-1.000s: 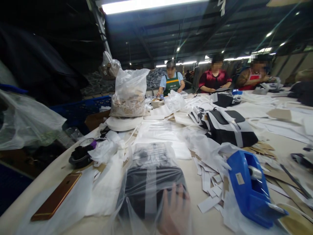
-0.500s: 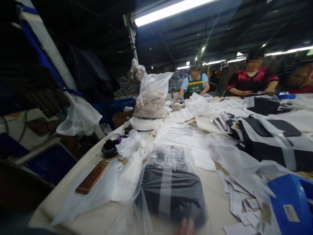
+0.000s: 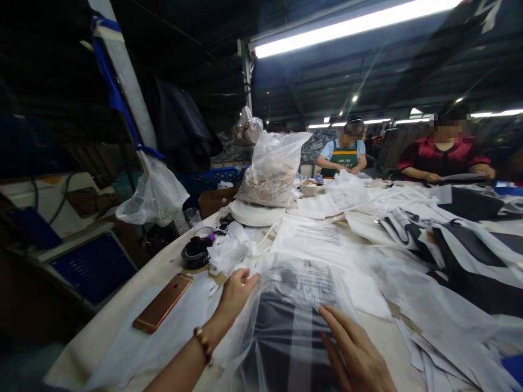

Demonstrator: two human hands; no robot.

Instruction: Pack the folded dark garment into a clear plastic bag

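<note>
A black folded item (image 3: 273,337) with a pale vertical band lies inside a clear plastic bag (image 3: 304,275) with printing near its far end. My left hand (image 3: 237,296), a beaded bracelet on its wrist, is at the bag's far left edge. Its fingers are curled together and seem to pinch the plastic there. Across the bag's right side lies my right hand (image 3: 355,345), fingers stretched out and resting on the plastic. To the left of the bag, a copper-coloured phone (image 3: 163,303) lies on a white sheet (image 3: 126,348).
Black tape rolls (image 3: 196,252) and crumpled white plastic (image 3: 231,247) lie beyond the phone. A filled plastic sack (image 3: 269,182) stands farther back. Black-and-white bag pieces (image 3: 466,261) and paper scraps (image 3: 433,354) cover the right side. Two people (image 3: 343,155) work across the table.
My left hand has come into view at the bag's far left edge. My right hand has moved up along the bag. The view has swung left.
</note>
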